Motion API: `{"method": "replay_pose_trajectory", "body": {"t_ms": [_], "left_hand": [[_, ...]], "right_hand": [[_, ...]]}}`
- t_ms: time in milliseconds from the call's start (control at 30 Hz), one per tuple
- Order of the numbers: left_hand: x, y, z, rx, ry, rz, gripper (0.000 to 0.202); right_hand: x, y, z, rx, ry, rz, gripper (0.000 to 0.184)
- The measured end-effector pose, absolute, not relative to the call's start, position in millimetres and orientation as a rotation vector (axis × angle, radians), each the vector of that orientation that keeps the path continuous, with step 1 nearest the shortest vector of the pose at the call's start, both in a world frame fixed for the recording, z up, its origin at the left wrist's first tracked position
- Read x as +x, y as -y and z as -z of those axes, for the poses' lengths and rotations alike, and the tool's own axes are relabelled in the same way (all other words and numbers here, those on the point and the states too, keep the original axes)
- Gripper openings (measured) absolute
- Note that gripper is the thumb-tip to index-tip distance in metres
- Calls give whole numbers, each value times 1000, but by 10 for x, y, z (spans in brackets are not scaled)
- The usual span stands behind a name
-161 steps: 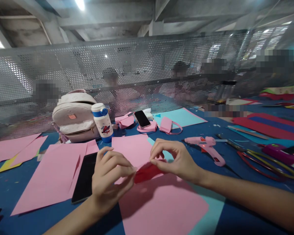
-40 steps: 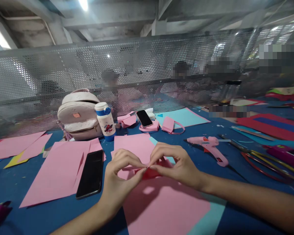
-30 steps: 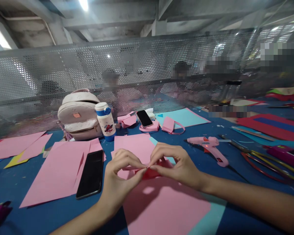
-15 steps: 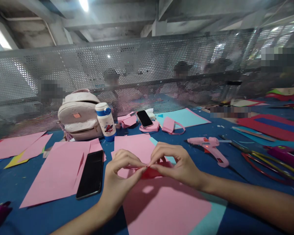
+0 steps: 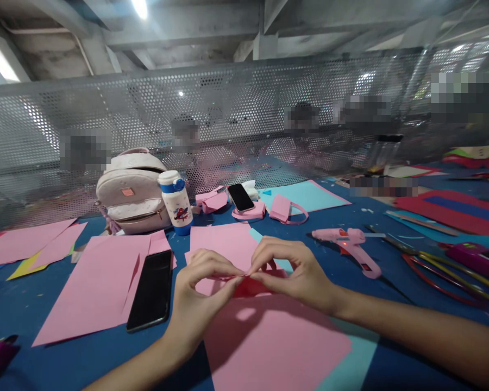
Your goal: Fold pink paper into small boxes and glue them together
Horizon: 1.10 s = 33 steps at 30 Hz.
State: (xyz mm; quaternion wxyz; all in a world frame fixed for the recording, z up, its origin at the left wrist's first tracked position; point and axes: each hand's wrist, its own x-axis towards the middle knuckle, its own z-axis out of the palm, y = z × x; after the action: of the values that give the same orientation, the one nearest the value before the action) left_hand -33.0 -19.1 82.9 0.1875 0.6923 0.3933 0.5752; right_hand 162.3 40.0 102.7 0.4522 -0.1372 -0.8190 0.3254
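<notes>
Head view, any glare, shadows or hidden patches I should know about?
In the head view, the ceiling light left of top centre glares white; in the head view too, the left hand and right hand shade the pink paper sheet below; in that same view, pixel blocks hide several background patches.

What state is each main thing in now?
Small red-and-pink paper piece: pinched by left hand and right hand
White-and-blue bottle: upright, capped
Pink plastic glue gun: on its side, light lit
Large black rectangular phone: flat, screen dark
Pale rounded backpack: upright, apparently partly open
</notes>
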Motion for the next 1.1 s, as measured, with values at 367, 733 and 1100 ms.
{"method": "replay_pose_trajectory", "body": {"t_ms": [367, 733, 1100], "left_hand": [[-343, 201, -851, 1948, -1114, -1624, 6], [-342, 207, -856, 1962, -1108, -1612, 6], [-347, 190, -871, 2030, -1146, -1620, 7]], "right_hand": [[1615, -411, -1030, -335, 2007, -813, 4], [1623, -404, -1027, -333, 2011, -814, 5], [1627, -411, -1026, -342, 2014, -824, 5]]}}
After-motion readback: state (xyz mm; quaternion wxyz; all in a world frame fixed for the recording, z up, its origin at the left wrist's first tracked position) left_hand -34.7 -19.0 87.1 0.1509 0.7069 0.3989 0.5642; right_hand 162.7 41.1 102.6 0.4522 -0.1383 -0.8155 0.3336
